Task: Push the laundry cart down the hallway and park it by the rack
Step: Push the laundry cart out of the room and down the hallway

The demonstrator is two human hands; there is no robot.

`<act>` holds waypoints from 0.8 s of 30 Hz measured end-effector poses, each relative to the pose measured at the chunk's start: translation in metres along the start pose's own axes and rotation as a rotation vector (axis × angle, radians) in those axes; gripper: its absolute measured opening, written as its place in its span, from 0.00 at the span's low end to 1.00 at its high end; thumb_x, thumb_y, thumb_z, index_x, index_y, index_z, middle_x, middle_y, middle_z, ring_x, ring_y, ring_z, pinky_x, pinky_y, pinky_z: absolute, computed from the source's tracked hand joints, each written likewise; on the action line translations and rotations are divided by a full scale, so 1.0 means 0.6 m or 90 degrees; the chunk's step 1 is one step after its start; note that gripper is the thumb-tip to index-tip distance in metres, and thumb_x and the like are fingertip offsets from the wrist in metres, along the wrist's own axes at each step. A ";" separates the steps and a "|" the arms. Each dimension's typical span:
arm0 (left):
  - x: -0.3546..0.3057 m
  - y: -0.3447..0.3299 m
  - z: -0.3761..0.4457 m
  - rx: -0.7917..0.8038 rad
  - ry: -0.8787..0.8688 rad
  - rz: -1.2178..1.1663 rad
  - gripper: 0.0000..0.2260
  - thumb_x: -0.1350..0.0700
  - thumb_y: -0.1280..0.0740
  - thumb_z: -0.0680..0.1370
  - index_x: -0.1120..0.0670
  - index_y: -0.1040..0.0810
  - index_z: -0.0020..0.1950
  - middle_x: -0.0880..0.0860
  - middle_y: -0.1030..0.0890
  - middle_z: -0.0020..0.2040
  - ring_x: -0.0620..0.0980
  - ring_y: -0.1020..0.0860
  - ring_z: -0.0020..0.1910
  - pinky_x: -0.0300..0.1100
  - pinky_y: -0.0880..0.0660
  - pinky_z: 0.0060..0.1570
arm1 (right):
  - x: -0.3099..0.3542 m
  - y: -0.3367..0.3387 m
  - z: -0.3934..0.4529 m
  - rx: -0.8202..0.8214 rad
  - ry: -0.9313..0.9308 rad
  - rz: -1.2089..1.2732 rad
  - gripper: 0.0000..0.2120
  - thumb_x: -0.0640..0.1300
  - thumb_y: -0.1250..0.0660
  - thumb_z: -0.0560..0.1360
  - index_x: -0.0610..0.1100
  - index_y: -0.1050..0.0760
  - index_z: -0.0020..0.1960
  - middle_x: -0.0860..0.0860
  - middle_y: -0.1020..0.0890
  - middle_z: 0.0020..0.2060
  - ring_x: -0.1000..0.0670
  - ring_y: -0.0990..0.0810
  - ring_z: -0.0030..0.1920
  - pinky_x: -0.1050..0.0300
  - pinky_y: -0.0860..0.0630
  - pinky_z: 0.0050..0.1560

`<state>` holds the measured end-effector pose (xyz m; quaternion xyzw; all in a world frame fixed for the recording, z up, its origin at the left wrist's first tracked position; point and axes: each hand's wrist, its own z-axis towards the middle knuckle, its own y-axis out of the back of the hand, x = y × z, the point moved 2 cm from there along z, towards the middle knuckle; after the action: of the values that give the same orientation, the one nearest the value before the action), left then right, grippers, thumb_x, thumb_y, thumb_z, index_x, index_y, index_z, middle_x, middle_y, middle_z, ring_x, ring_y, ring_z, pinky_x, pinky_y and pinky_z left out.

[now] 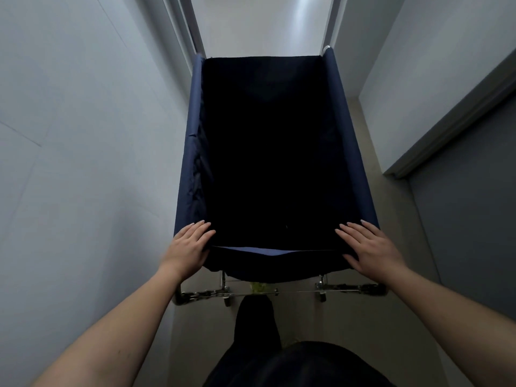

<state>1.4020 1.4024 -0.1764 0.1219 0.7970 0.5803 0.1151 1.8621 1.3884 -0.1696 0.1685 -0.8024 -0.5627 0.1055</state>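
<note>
A laundry cart (354, 141) with a dark blue fabric liner fills the middle of the head view, its inside too dark to see into. My left hand (190, 245) lies flat on the cart's near left corner, fingers together over the rim. My right hand (368, 247) rests the same way on the near right corner. Below the liner the metal frame (223, 294) and small castor wheels show. No rack is in view.
The hallway is narrow: a pale wall (83, 163) close on the left, a pale wall and a grey door (469, 219) with its frame on the right. A doorway frame (195, 29) stands just past the cart's far end. My dark-clothed leg (255, 325) is behind the cart.
</note>
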 end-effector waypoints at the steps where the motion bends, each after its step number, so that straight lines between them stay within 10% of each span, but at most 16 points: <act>1: 0.012 0.008 0.023 -0.001 -0.003 0.002 0.23 0.48 0.44 0.75 0.54 0.24 0.66 0.54 0.24 0.68 0.55 0.28 0.69 0.46 0.43 0.71 | -0.006 0.009 0.023 -0.003 -0.003 -0.006 0.30 0.58 0.45 0.74 0.46 0.32 0.72 0.49 0.26 0.69 0.48 0.29 0.70 0.48 0.41 0.73; 24: 0.223 0.172 0.515 0.004 -0.054 0.066 0.22 0.49 0.38 0.73 0.52 0.23 0.65 0.56 0.27 0.71 0.55 0.29 0.70 0.48 0.44 0.71 | -0.183 0.179 0.497 -0.013 -0.047 0.030 0.29 0.58 0.45 0.74 0.46 0.29 0.70 0.49 0.24 0.67 0.49 0.25 0.67 0.51 0.38 0.69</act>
<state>1.3825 1.7539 -0.1764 0.1882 0.7859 0.5771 0.1183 1.8400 1.7231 -0.1691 0.1272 -0.8037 -0.5742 0.0907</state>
